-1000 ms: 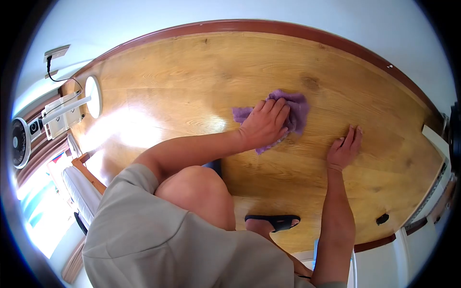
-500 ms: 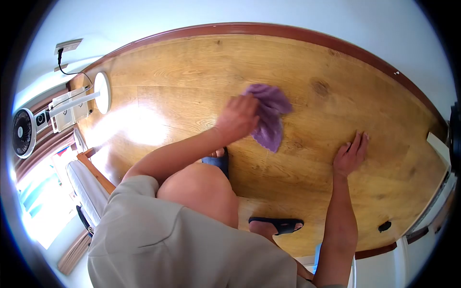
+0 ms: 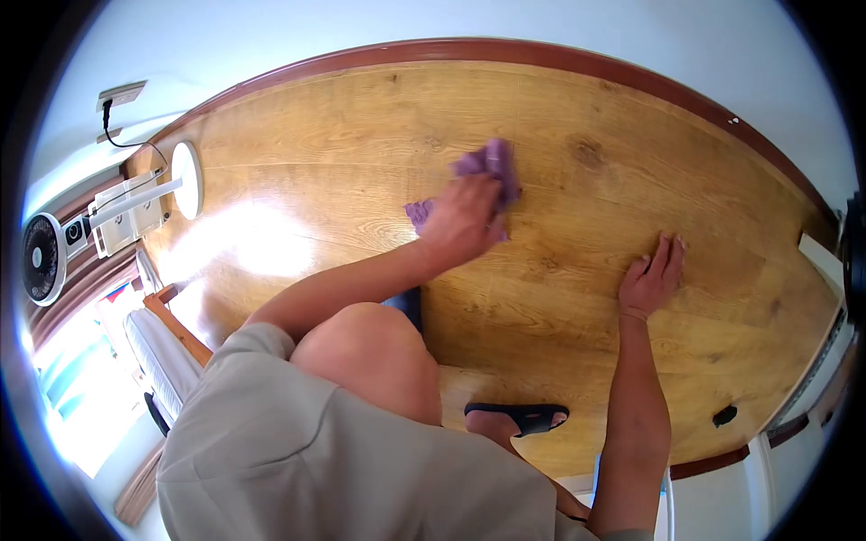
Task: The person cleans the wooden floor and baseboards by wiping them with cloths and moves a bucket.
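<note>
My left hand (image 3: 465, 216) is closed on a purple cloth (image 3: 499, 167), pressing it to the wooden floor (image 3: 352, 117). The cloth is bunched up, with folds standing out above the hand and a corner spread to its left. Part of the cloth is hidden under my palm. Off to the right, my right hand (image 3: 653, 278) lies palm down on the boards, fingers stretched out, holding nothing.
A white fan (image 3: 45, 259) on a round base stands at the left, its cord (image 3: 135, 144) running to a wall socket (image 3: 122, 94). A red-brown skirting board (image 3: 451, 50) borders the far side. A small black object (image 3: 724, 416) lies lower right, and a dark sandal (image 3: 532, 417) is near my knee.
My left hand has shifted slightly right with the cloth, which went from hanging spread to the right to being bunched around the hand. My right hand stays flat on the floor.
</note>
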`<action>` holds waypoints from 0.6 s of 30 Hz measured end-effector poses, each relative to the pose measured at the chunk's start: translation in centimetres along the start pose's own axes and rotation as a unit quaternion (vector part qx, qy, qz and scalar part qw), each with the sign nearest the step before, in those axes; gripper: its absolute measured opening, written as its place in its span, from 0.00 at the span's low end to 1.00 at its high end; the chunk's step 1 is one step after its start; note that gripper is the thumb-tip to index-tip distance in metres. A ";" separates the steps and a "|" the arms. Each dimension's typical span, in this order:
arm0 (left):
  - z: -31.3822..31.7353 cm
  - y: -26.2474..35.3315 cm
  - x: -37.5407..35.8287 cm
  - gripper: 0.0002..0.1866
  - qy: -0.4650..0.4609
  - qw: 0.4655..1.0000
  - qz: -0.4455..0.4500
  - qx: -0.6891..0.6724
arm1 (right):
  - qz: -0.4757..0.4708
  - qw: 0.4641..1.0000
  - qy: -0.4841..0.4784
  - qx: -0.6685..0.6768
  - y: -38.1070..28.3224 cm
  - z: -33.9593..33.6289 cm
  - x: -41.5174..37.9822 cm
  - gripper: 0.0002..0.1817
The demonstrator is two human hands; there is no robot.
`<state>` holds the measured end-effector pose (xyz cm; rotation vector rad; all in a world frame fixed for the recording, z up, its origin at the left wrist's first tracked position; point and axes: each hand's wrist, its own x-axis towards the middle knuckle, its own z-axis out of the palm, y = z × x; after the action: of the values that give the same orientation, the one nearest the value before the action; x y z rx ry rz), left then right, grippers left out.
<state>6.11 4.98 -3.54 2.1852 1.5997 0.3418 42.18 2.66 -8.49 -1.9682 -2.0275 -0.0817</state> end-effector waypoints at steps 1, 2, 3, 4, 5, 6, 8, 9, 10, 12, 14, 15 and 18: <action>0.4 1.2 0.9 0.28 -0.019 1.000 0.012 -0.016 | 0.004 1.000 -0.002 0.004 0.0 0.0 0.0 0.24; 0.8 2.2 1.8 0.28 -0.020 0.999 0.041 -0.009 | 0.007 1.000 -0.005 0.009 0.0 0.0 0.0 0.24; 1.1 3.0 2.7 0.28 -0.021 0.997 0.070 -0.003 | 0.011 1.000 -0.007 0.013 0.0 0.0 0.0 0.24; 1.1 3.1 3.1 0.28 -0.021 0.995 0.100 0.003 | 0.010 1.000 -0.004 0.020 0.0 0.0 0.0 0.25; 0.8 2.7 3.1 0.28 -0.026 0.995 0.097 0.004 | 0.008 1.000 -0.002 0.026 0.0 0.0 0.0 0.25; 0.5 2.2 2.8 0.27 -0.031 0.995 0.094 0.005 | 0.006 0.999 -0.001 0.033 0.0 0.0 0.0 0.25; 0.1 0.1 2.0 0.27 -0.028 0.995 0.091 0.016 | 0.006 1.000 -0.010 0.020 0.0 -0.1 0.1 0.25; -0.4 -1.8 0.8 0.26 -0.022 0.995 0.089 0.023 | 0.008 1.000 -0.017 0.013 0.0 -0.3 0.0 0.25; -1.1 -3.3 -0.5 0.26 -0.018 0.996 0.088 0.029 | 0.008 1.000 -0.018 0.008 -0.1 -0.4 -0.1 0.25; -4.0 -5.2 -2.2 0.24 -0.035 0.996 0.010 0.077 | 0.010 1.000 -0.020 -0.003 -0.1 -0.5 -0.1 0.25; -5.2 -6.6 -3.3 0.23 -0.017 0.995 0.006 0.100 | 0.001 1.000 -0.017 -0.002 0.1 -0.4 -0.1 0.26; -5.4 -6.9 -3.4 0.23 -0.006 0.994 0.005 0.111 | -0.004 1.000 -0.013 -0.003 0.2 -0.3 0.1 0.26; -2.8 -5.3 -2.4 0.24 0.035 0.996 -0.005 0.076 | 0.004 1.000 -0.012 -0.015 0.3 0.0 -0.2 0.25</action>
<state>-0.32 4.55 -3.40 2.3006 1.7246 0.3052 42.44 2.48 -8.60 -2.0037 -2.0455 -0.0871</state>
